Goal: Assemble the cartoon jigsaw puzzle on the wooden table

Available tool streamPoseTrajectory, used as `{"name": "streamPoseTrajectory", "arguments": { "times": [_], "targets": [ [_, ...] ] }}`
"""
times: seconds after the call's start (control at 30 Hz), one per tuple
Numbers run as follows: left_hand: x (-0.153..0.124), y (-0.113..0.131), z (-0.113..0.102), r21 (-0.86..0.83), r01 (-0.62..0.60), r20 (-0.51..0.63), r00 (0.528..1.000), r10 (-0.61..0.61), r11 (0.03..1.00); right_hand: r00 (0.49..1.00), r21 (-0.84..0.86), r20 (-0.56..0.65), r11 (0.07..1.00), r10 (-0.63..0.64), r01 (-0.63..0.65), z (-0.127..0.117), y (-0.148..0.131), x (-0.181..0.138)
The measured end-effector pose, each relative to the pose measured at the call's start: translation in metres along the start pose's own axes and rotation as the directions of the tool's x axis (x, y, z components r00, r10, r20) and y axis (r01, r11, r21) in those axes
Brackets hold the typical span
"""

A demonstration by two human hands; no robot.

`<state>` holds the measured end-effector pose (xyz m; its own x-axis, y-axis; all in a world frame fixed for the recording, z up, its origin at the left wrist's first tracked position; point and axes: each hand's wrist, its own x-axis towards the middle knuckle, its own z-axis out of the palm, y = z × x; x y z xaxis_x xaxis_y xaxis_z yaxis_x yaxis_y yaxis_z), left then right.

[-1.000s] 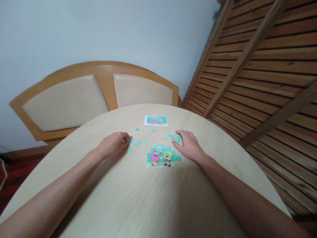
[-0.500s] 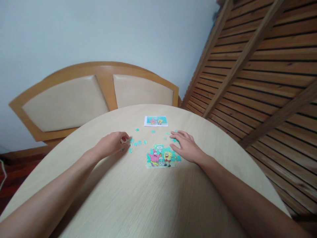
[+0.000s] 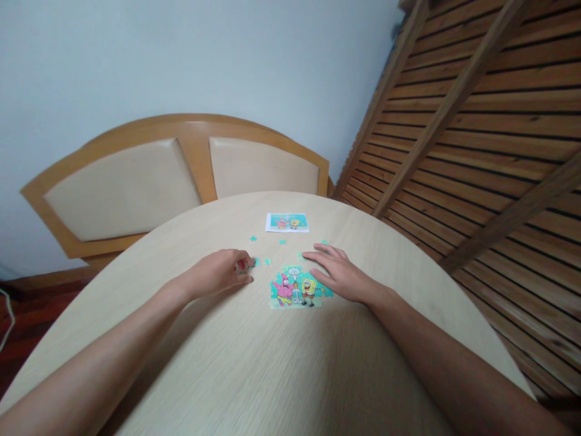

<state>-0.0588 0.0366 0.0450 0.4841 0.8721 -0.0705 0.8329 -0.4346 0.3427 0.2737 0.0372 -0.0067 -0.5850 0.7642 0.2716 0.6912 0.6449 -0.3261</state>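
Observation:
The partly joined jigsaw puzzle (image 3: 296, 288), with a pink starfish, a pale squid figure and a yellow sponge cartoon on teal, lies flat on the table. My left hand (image 3: 224, 270) is left of it, fingers curved and thumb apart, over loose pieces that it partly hides. A teal puzzle piece (image 3: 267, 261) lies just past its fingertips. At the puzzle's upper right, my right hand (image 3: 338, 270) is open, its fingers stretched out low over the table. One fingertip is close to a pale green puzzle piece (image 3: 300, 255); its palm covers part of the puzzle's right side.
A printed picture sheet (image 3: 287, 223) of the same cartoon lies beyond the loose pieces (image 3: 282, 241) on the round wooden table (image 3: 218, 363). Behind the table stands a padded chair back (image 3: 267, 166) by the wall. A slatted wooden screen (image 3: 490, 133) rises at the right.
My left hand has moved right, toward the puzzle, and now covers pieces that showed before. My right hand has shifted slightly left, its fingers reaching farther over the loose pieces.

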Motion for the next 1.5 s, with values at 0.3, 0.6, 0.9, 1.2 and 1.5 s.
{"name": "streamPoseTrajectory", "arguments": {
  "times": [0.3,0.6,0.9,1.2,1.5],
  "targets": [
    [-0.008,0.051,0.025,0.000,-0.551,0.026,0.835,0.550,0.835,0.997,-0.025,-0.071,0.999,0.022,-0.023,0.002,-0.003,0.000],
    [-0.007,0.061,0.040,0.020,-0.565,-0.078,0.822,0.565,0.825,0.974,-0.020,-0.218,0.997,0.069,-0.075,0.006,0.004,0.006],
    [-0.009,0.060,0.059,-0.037,-0.599,-0.173,0.792,0.585,0.800,0.949,0.224,-0.267,0.968,0.170,-0.110,0.006,-0.002,0.007],
    [-0.009,0.059,0.059,-0.051,-0.595,-0.160,0.798,0.581,0.802,0.974,0.176,-0.217,0.984,0.060,-0.021,0.004,-0.009,0.004],
    [-0.009,0.058,0.059,-0.056,-0.594,-0.160,0.798,0.580,0.802,0.989,0.304,-0.148,0.952,0.004,0.042,-0.002,-0.017,0.004]
  ]
}}
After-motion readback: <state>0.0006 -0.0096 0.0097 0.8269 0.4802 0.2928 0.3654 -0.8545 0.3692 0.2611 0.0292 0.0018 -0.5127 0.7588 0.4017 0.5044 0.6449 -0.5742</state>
